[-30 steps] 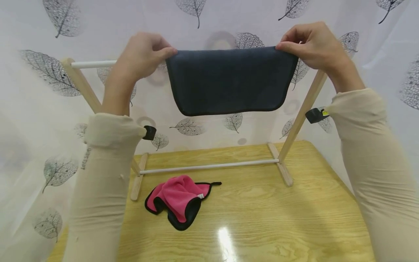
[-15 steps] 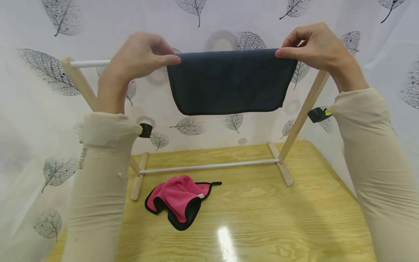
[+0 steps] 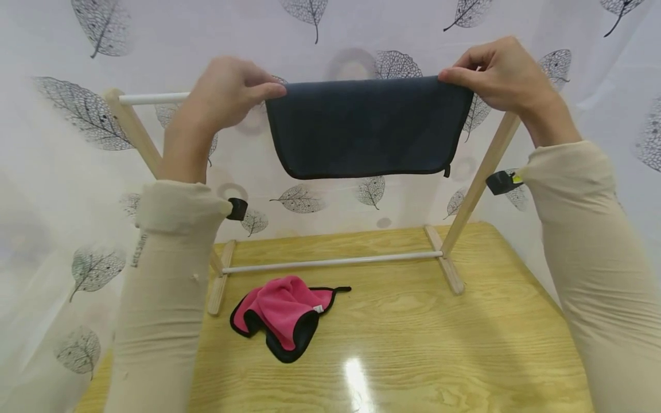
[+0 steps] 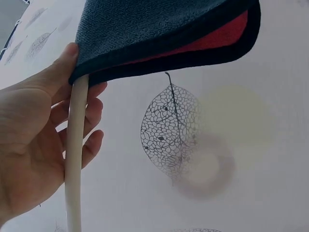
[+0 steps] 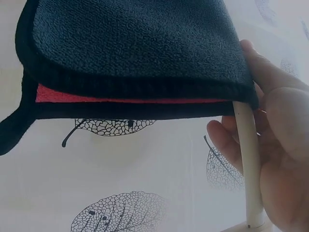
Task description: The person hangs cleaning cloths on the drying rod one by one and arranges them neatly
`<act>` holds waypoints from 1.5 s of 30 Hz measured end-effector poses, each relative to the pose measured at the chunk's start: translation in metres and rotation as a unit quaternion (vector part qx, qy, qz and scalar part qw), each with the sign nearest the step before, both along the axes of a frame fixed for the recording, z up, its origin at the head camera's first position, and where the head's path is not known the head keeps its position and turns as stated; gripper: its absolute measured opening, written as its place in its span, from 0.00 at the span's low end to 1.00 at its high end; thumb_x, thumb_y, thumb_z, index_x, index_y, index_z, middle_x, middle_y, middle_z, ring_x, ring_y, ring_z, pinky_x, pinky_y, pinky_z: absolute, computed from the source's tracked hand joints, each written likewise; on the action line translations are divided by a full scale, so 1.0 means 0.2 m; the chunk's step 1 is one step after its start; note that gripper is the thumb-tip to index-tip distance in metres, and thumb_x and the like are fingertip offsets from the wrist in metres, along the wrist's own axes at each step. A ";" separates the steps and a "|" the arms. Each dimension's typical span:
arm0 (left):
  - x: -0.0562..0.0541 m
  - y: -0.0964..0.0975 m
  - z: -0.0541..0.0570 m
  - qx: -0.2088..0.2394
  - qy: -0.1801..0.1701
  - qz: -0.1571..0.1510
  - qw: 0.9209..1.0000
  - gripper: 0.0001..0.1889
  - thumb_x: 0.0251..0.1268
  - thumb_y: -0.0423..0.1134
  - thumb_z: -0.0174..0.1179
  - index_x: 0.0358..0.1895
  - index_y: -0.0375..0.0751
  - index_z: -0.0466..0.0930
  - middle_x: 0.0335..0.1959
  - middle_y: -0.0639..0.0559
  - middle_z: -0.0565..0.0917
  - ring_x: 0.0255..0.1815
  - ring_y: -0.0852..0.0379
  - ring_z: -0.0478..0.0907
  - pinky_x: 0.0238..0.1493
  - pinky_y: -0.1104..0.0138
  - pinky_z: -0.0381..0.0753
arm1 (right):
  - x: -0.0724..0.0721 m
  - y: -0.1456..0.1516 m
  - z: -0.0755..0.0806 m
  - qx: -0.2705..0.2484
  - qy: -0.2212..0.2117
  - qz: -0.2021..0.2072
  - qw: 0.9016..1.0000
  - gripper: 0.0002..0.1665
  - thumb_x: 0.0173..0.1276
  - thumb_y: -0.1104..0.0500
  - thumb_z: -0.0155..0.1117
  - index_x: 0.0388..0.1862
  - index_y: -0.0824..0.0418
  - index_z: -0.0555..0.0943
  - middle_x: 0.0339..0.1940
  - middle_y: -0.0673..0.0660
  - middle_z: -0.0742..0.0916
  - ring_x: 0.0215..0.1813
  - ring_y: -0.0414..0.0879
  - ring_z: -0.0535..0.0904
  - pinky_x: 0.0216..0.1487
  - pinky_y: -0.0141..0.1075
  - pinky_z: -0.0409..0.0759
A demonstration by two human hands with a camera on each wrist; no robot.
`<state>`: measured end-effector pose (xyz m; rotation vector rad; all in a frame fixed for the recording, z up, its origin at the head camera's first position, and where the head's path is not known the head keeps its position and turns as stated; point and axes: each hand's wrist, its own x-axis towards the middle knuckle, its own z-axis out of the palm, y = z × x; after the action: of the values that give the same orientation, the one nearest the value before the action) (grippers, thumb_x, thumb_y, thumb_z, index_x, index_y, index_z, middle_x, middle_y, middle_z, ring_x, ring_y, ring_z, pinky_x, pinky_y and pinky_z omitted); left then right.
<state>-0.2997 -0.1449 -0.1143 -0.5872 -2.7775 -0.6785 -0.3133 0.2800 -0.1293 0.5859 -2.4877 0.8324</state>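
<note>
A dark blue-grey towel [image 3: 369,129] with black edging is draped over the white top rod [image 3: 155,98] of a wooden rack. Its two layers hang down, and red lining [image 4: 227,34] shows between them in both wrist views. At the towel's left top corner my left hand [image 3: 222,94] pinches the fold, thumb in front and fingers behind the rod. The right top corner is pinched likewise by my right hand [image 3: 503,80]. A black hanging loop [image 5: 14,128] dangles from the towel's lower corner. Part of the rod is hidden by the towel and hands.
A crumpled pink towel [image 3: 281,307] with black edging lies on the wooden table [image 3: 413,344], in front of the rack's lower white rod [image 3: 330,263]. Slanted wooden legs [image 3: 480,178] hold the rack up. Behind hangs a white curtain [image 3: 304,201] with leaf prints.
My left thumb has slid a little rightward onto the towel's top edge. The front layer hangs slightly higher, and the loop now shows at the lower right. My right hand has barely moved.
</note>
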 end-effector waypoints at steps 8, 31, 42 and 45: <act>0.01 -0.01 -0.02 -0.007 0.011 0.004 1.000 0.26 0.81 0.58 0.51 0.68 0.46 0.81 0.58 0.44 0.83 0.50 0.48 0.70 0.57 0.54 0.67 | 0.00 0.00 0.00 -0.007 0.002 0.011 1.000 0.15 0.74 0.50 0.69 0.34 0.59 0.89 0.27 0.43 0.81 0.32 0.44 0.67 0.32 0.32 0.61; 0.09 0.01 -0.19 0.038 0.183 0.032 0.982 0.20 0.80 0.49 0.57 0.65 0.43 0.82 0.62 0.49 0.84 0.70 0.49 0.75 0.77 0.58 0.46 | 0.00 -0.01 -0.05 0.003 0.088 -0.001 0.996 0.17 0.72 0.52 0.69 0.40 0.67 0.88 0.26 0.36 0.81 0.30 0.39 0.72 0.30 0.28 0.67; 0.10 0.01 -0.20 0.043 0.197 0.034 0.979 0.19 0.80 0.47 0.58 0.65 0.44 0.83 0.62 0.48 0.84 0.70 0.49 0.73 0.77 0.57 0.46 | 0.02 -0.02 -0.04 0.029 0.115 0.004 0.993 0.17 0.73 0.53 0.68 0.42 0.67 0.90 0.24 0.27 0.79 0.29 0.31 0.75 0.36 0.24 0.69; 0.10 0.01 -0.20 0.042 0.200 0.046 0.978 0.19 0.80 0.48 0.57 0.65 0.45 0.83 0.62 0.50 0.84 0.71 0.51 0.72 0.78 0.58 0.45 | 0.02 0.00 -0.04 0.030 0.115 -0.001 0.993 0.16 0.73 0.53 0.68 0.43 0.66 0.90 0.26 0.26 0.79 0.32 0.29 0.76 0.38 0.24 0.69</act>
<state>-0.2789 -0.1424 -0.1546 -0.5099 -2.3743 -0.5811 -0.3088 0.2808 -0.1382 0.6611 -2.3093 0.6527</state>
